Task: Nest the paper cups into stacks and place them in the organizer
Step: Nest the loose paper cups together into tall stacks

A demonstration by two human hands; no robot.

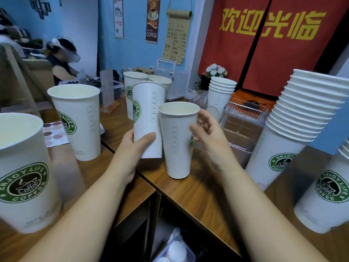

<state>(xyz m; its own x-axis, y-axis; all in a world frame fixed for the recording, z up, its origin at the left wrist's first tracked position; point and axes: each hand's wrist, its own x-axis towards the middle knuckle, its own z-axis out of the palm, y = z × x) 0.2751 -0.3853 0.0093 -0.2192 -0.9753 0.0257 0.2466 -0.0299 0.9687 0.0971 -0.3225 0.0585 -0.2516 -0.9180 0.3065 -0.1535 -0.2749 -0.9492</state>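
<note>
Your left hand (132,148) grips a lifted paper cup (149,114) low on its wall. Squeeze harder and the thin, smooth paper could dent. Your right hand (209,137) is loosely spread beside the standing cup (176,148), which is between your hands on the glossy wooden desk (198,195). A knock could tip that tall taper. The clear ribbed organizer (243,120) sits just beyond your right hand.
</note>
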